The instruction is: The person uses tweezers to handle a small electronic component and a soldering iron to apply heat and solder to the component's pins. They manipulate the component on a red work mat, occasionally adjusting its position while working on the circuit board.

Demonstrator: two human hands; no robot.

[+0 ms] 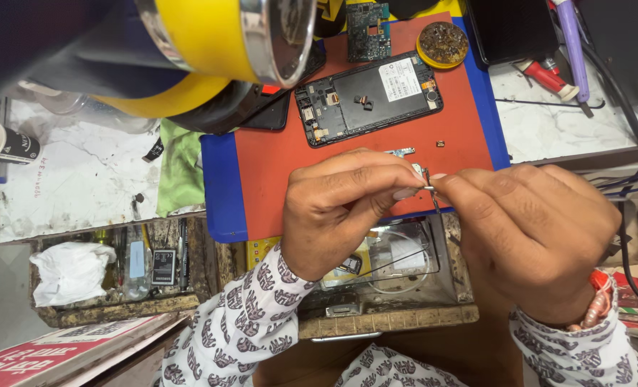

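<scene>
My left hand (340,204) and my right hand (527,229) meet above the front edge of a red work mat (276,154). Between their fingertips they pinch a small metal part held in thin tweezers (429,188). Which hand carries the tweezers is hard to tell; both touch them. Farther back on the mat lies an opened phone (369,97) with its back off, inner parts showing. A tiny loose part (440,144) and a small metal piece (401,152) lie on the mat near my fingers.
A green circuit board (367,32) and a round yellow tin (442,44) sit at the mat's far edge. A large yellow lamp head (218,43) hangs top left. A paper cup (3,143), green cloth (181,172) and open drawers (104,276) lie left and below.
</scene>
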